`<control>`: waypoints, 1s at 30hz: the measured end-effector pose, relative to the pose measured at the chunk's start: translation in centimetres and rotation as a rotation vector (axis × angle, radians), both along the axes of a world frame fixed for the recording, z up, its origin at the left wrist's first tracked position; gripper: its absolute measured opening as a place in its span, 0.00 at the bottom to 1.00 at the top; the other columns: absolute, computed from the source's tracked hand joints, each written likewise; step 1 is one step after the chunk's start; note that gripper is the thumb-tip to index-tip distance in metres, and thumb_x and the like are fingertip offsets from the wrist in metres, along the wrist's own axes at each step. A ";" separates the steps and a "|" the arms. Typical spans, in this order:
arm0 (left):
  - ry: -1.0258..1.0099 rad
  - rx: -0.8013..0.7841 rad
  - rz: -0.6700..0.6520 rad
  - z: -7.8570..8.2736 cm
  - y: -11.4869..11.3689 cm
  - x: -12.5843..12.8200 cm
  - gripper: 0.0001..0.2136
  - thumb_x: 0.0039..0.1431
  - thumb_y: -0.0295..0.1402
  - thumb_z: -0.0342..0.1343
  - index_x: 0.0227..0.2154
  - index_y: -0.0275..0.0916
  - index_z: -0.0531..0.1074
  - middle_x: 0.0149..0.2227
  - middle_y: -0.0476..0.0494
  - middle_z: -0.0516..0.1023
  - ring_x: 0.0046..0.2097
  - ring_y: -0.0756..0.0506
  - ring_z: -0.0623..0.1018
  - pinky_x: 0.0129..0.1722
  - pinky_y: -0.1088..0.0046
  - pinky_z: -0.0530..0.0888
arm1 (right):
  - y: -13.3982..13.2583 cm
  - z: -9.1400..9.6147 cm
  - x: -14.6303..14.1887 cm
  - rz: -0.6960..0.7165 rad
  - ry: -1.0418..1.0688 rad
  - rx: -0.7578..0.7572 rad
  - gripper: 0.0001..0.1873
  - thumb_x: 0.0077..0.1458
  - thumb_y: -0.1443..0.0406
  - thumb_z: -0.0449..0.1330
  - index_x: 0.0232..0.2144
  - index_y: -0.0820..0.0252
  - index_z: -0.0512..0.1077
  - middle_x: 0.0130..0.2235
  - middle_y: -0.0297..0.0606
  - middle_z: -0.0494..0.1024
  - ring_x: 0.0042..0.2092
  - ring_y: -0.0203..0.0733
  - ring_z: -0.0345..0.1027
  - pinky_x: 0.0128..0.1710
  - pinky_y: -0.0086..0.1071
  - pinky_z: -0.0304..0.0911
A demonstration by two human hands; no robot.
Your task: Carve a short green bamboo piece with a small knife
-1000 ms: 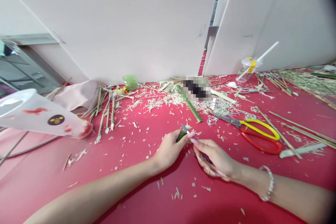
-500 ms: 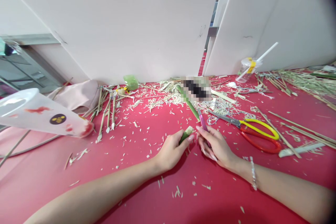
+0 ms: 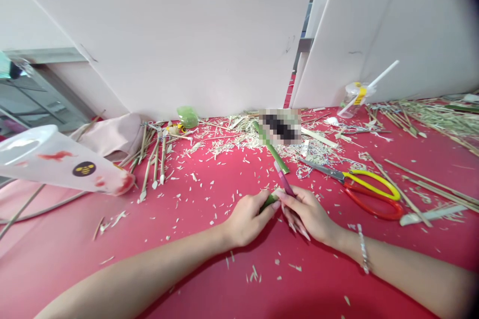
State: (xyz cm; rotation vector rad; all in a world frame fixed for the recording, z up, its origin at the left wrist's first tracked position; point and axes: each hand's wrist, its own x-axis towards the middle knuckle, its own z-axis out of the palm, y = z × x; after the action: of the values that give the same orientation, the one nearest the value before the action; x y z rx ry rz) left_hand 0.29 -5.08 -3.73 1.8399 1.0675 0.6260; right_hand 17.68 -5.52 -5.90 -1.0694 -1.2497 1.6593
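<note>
My left hand (image 3: 247, 219) is closed around a short piece of green stalk (image 3: 269, 200), whose pale cut end points toward my other hand. My right hand (image 3: 312, 217), with a beaded bracelet on its wrist, grips a craft knife (image 3: 286, 184) by its pink-purple handle. The blade points up and away to the left, past the stalk's cut end. Fingers of both hands almost meet there; whether the right thumb touches the stalk is hard to tell. Just beyond lies a longer green stalk (image 3: 279, 158). Scissors (image 3: 346, 175) with yellow and red handles lie to the right.
Pale shavings (image 3: 228, 145) litter the red tabletop (image 3: 187, 274). A plastic cup (image 3: 62, 162) leans in at left, near several thin sticks (image 3: 153, 164). White boards (image 3: 179, 45) wall off the back. Another cup with a straw (image 3: 354, 99) stands back right, beside more stalks (image 3: 430, 119).
My right hand has come closer to the left, and the knife now tilts further left. The stalk piece has turned slightly, its cut end now partly covered by my fingers.
</note>
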 end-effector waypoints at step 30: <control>-0.348 -0.236 0.048 -1.5 0.1 0.2 0.15 0.66 0.47 0.47 0.32 0.40 0.60 0.26 0.48 0.75 0.29 0.47 0.77 0.33 0.70 0.73 | 0.1 -0.3 0.1 -0.072 -0.014 -0.031 0.22 0.56 0.47 0.58 0.24 0.58 0.63 0.12 0.24 0.62 0.11 0.29 0.52 0.10 0.22 0.47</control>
State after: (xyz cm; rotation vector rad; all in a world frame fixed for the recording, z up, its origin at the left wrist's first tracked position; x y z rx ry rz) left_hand 0.52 -4.98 -5.27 1.4426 0.9114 0.7811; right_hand 17.78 -5.40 -6.21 -1.1337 -1.1845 1.6237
